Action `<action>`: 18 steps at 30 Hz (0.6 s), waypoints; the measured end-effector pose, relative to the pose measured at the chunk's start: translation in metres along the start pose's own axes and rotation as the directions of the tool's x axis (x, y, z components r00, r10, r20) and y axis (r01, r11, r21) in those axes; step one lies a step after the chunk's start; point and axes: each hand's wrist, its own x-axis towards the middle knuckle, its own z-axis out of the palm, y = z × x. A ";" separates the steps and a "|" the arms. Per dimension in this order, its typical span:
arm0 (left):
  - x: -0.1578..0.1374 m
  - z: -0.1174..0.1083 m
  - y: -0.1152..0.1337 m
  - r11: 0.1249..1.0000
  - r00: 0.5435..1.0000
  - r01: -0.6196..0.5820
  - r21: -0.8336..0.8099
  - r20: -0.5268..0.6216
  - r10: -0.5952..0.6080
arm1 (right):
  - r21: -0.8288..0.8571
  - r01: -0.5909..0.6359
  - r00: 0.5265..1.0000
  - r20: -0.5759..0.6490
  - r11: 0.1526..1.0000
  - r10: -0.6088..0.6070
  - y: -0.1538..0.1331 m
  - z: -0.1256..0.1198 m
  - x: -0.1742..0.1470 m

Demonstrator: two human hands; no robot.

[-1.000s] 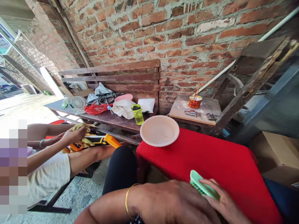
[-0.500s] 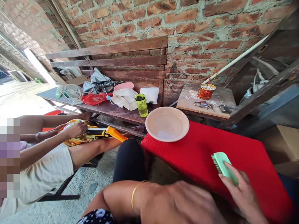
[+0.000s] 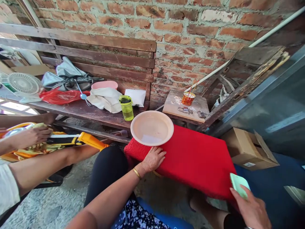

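The red cloth (image 3: 190,159) at the frame's centre looked matt and nubbly, like towelling. On it the pale plate (image 3: 152,128) was smooth plastic with a faint sheen. At lower right the mint brush (image 3: 239,185) seemed smooth matt plastic. The bench (image 3: 90,57) at upper left was rough, weathered wood, the wall (image 3: 190,28) behind coarse brick, and the box (image 3: 250,149) on the right plain cardboard.

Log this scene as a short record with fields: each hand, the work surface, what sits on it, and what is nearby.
left hand: left hand rests flat on the red cloth-covered surface, just below the round beige plastic plate
right hand: right hand grips a mint-green plastic brush at the surface's near right corner
nearby: lime-green plastic bottle on the wooden bench; another person's hand on yellow fabric
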 end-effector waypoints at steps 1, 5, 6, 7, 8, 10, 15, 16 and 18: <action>0.000 0.001 -0.001 1.000 1.000 0.014 0.012 -0.014 -0.014 | -0.008 -0.096 0.994 -0.045 0.995 0.096 0.009 -0.006 0.000; -0.001 0.004 0.001 0.998 0.998 0.049 0.033 -0.038 -0.047 | 0.126 -0.092 0.989 -0.106 0.988 0.105 -0.020 0.006 -0.018; -0.002 0.004 0.001 0.998 0.998 0.056 0.030 -0.041 -0.055 | 0.170 0.004 0.997 -0.077 0.985 0.009 -0.037 0.015 -0.024; -0.003 0.005 0.000 0.998 0.997 0.063 0.026 -0.044 -0.061 | 0.201 0.098 0.995 -0.044 0.975 -0.091 -0.054 0.023 -0.029; -0.003 0.005 0.000 0.998 0.997 0.065 0.021 -0.048 -0.064 | 0.213 0.182 0.983 -0.014 0.960 -0.183 -0.068 0.031 -0.032; -0.004 0.006 -0.002 0.998 0.997 0.058 0.013 -0.053 -0.057 | 0.188 0.290 0.954 0.015 0.938 -0.298 -0.082 0.039 -0.033; -0.004 0.007 -0.005 0.999 0.997 0.049 0.007 -0.067 -0.049 | 0.036 0.014 0.999 -0.033 0.999 -0.013 -0.023 0.014 -0.018; -0.004 0.007 -0.005 0.999 0.996 0.053 0.009 -0.066 -0.052 | 0.003 -0.093 0.994 -0.063 0.996 0.093 -0.006 0.007 -0.015; -0.004 0.007 -0.004 0.998 0.996 0.060 0.015 -0.062 -0.059 | -0.032 -0.262 0.958 -0.128 0.965 0.256 0.019 -0.003 -0.011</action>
